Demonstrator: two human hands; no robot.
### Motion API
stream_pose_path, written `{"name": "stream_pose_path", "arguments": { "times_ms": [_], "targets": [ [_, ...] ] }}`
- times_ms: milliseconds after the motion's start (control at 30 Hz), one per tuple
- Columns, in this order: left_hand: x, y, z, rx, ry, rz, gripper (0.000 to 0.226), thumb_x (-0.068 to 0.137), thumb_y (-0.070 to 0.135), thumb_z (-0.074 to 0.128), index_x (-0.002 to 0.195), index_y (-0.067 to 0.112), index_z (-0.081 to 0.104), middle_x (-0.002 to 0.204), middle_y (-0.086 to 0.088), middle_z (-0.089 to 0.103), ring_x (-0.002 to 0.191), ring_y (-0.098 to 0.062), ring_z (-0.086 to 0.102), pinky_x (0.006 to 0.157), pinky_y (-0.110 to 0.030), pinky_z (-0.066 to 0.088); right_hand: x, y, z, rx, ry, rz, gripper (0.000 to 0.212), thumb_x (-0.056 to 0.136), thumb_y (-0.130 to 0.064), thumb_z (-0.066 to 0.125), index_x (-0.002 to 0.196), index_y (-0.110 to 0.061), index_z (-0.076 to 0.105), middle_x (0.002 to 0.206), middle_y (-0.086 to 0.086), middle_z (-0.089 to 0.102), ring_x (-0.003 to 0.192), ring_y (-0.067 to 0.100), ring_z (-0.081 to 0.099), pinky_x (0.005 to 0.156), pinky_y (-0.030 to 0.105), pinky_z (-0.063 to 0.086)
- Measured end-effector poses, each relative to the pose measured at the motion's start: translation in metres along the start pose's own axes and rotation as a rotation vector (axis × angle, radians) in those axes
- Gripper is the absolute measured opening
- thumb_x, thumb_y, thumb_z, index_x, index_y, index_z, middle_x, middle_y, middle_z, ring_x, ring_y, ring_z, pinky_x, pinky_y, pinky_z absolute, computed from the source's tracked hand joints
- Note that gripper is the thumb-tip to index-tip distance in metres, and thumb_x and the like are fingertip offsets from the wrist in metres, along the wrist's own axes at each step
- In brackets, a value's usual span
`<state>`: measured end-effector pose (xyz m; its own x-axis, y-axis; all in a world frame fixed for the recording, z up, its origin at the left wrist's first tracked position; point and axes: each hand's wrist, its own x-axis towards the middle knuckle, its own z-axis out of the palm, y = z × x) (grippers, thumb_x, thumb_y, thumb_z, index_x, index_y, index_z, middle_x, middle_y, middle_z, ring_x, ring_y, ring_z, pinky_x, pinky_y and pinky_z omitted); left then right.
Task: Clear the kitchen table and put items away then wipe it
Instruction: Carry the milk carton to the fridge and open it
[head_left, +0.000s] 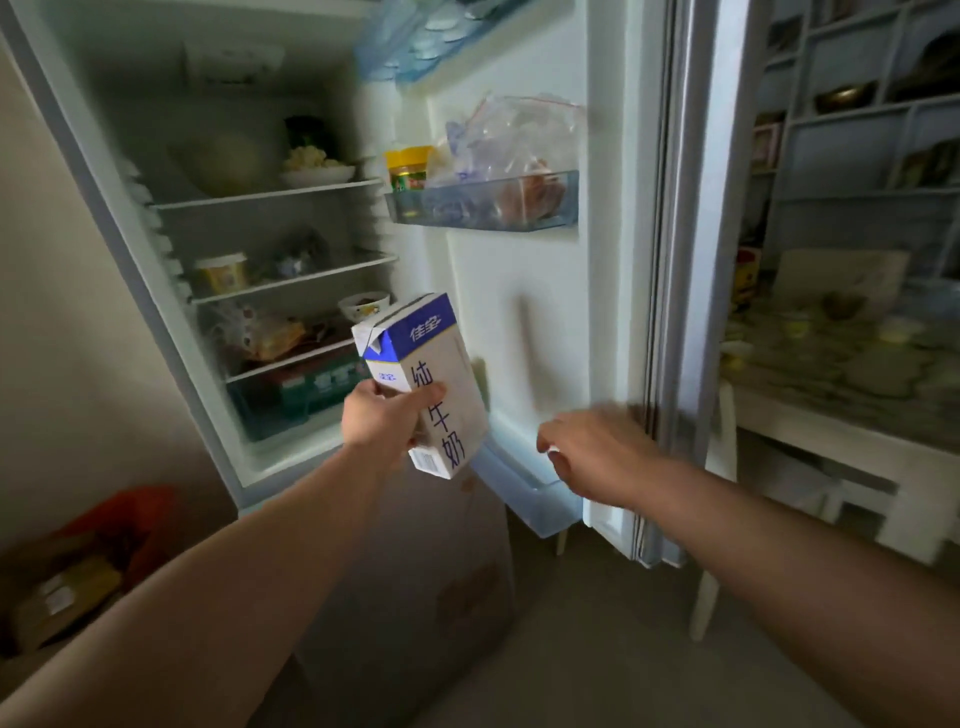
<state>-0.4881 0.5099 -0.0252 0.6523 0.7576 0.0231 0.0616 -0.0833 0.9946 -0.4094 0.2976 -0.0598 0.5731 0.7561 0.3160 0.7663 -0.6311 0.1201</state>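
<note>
The tilted milk carton (436, 379) is held in the left hand (384, 410) grip, just left of the lower fridge-door shelf (524, 483), the right hand (597, 452) left slack and empty.

One milk carton (441, 358); two hands: left hand (379, 415), right hand (597, 457); three fridge shelves (270, 195); one yellow-lidded jar (409, 169).

Both bare forearms reach forward. Left hand (384, 415) is raised, fingers and thumb wrapped round a milk carton (441, 358), held tilted. Right hand (597, 452) sits lower, palm down, fingers loosely spread, holding nothing, motion-blurred.
</note>
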Motion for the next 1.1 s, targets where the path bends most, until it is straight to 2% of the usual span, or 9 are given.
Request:
{"name": "stream_pose_path", "arguments": {
  "times_ms": [100, 300, 400, 500, 600, 767, 900, 1000, 1100],
  "targets": [
    [0.045, 0.005, 0.028, -0.036, -0.058, 0.029, 0.057, 0.05, 0.026, 0.092, 0.096, 0.011, 0.062, 0.089, -0.004, 0.075, 0.075, -0.025, 0.073, 0.068, -0.047, 0.061, 0.02, 0.004, 0.014, -0.045, -0.172, 0.065, 0.026, 0.091, -0.024, 0.046, 0.108, -0.025, 0.067, 0.108, 0.0, 0.068, 0.096, 0.023, 0.065, 0.082, 0.038, 0.053],
    [0.105, 0.007, 0.075, -0.037, -0.119, 0.081, 0.046, 0.061, 0.015, 0.089, 0.095, 0.008, 0.059, 0.092, -0.007, 0.072, 0.078, -0.024, 0.071, 0.072, -0.042, 0.061, 0.055, 0.019, 0.034, 0.131, -0.144, 0.262, 0.035, 0.098, -0.035, 0.041, 0.129, -0.029, 0.057, 0.129, -0.006, 0.061, 0.119, 0.015, 0.055, 0.1, 0.034, 0.043],
    [0.127, -0.003, 0.092, 0.005, -0.153, 0.091, 0.046, 0.062, 0.016, 0.088, 0.097, 0.006, 0.059, 0.088, -0.004, 0.071, 0.076, -0.022, 0.069, 0.069, -0.035, 0.059, 0.069, 0.025, 0.044, 0.242, -0.127, 0.338, 0.036, 0.097, -0.036, 0.045, 0.13, -0.028, 0.055, 0.127, -0.008, 0.062, 0.118, 0.014, 0.054, 0.099, 0.03, 0.044],
    [0.148, -0.013, 0.107, 0.062, -0.184, 0.078, 0.045, 0.064, 0.021, 0.088, 0.092, 0.009, 0.056, 0.083, -0.001, 0.069, 0.071, -0.02, 0.067, 0.068, -0.035, 0.058, 0.075, 0.025, 0.047, 0.259, -0.19, 0.329, 0.028, 0.091, -0.04, 0.051, 0.109, -0.029, 0.07, 0.108, -0.009, 0.07, 0.098, 0.014, 0.062, 0.081, 0.025, 0.048],
    [0.158, -0.025, 0.12, 0.124, -0.206, 0.042, 0.044, 0.064, 0.024, 0.087, 0.09, 0.012, 0.054, 0.086, -0.004, 0.071, 0.074, -0.021, 0.069, 0.07, -0.038, 0.059, 0.076, 0.026, 0.052, 0.225, -0.279, 0.309, 0.018, 0.085, -0.027, 0.056, 0.085, -0.021, 0.073, 0.084, 0.001, 0.07, 0.077, 0.02, 0.062, 0.06, 0.022, 0.039],
    [0.161, -0.047, 0.135, 0.256, -0.179, 0.091, 0.042, 0.063, 0.025, 0.088, 0.086, 0.014, 0.054, 0.09, -0.002, 0.066, 0.076, -0.018, 0.064, 0.054, -0.026, 0.049, 0.085, 0.045, 0.055, 0.238, -0.281, 0.367, 0.027, 0.076, -0.012, 0.052, 0.05, -0.015, 0.048, 0.058, 0.0, 0.05, 0.062, 0.021, 0.051, 0.057, 0.025, 0.039],
    [0.165, -0.053, 0.141, 0.33, -0.127, 0.131, 0.048, 0.053, 0.034, 0.09, 0.082, 0.019, 0.055, 0.102, -0.004, 0.058, 0.081, -0.019, 0.063, 0.073, -0.036, 0.058, 0.092, 0.053, 0.054, 0.194, -0.309, 0.329, 0.018, 0.079, -0.016, 0.054, 0.061, -0.018, 0.057, 0.065, 0.001, 0.055, 0.061, 0.02, 0.051, 0.057, 0.025, 0.042],
    [0.162, -0.062, 0.142, 0.383, -0.116, 0.141, 0.047, 0.054, 0.034, 0.089, 0.084, 0.021, 0.055, 0.099, 0.0, 0.054, 0.085, -0.019, 0.062, 0.075, -0.035, 0.057, 0.095, 0.059, 0.054, 0.18, -0.329, 0.311, 0.016, 0.08, -0.018, 0.055, 0.072, -0.014, 0.068, 0.073, 0.004, 0.063, 0.066, 0.022, 0.057, 0.061, 0.027, 0.05],
    [0.153, -0.074, 0.141, 0.457, -0.089, 0.19, 0.062, 0.056, 0.035, 0.088, 0.106, 0.018, 0.055, 0.107, 0.0, 0.053, 0.096, -0.019, 0.057, 0.085, -0.036, 0.052, 0.092, 0.061, 0.055, 0.169, -0.314, 0.284, 0.018, 0.082, -0.02, 0.055, 0.084, -0.02, 0.073, 0.087, 0.0, 0.069, 0.076, 0.021, 0.06, 0.063, 0.026, 0.044]
  ]
}}
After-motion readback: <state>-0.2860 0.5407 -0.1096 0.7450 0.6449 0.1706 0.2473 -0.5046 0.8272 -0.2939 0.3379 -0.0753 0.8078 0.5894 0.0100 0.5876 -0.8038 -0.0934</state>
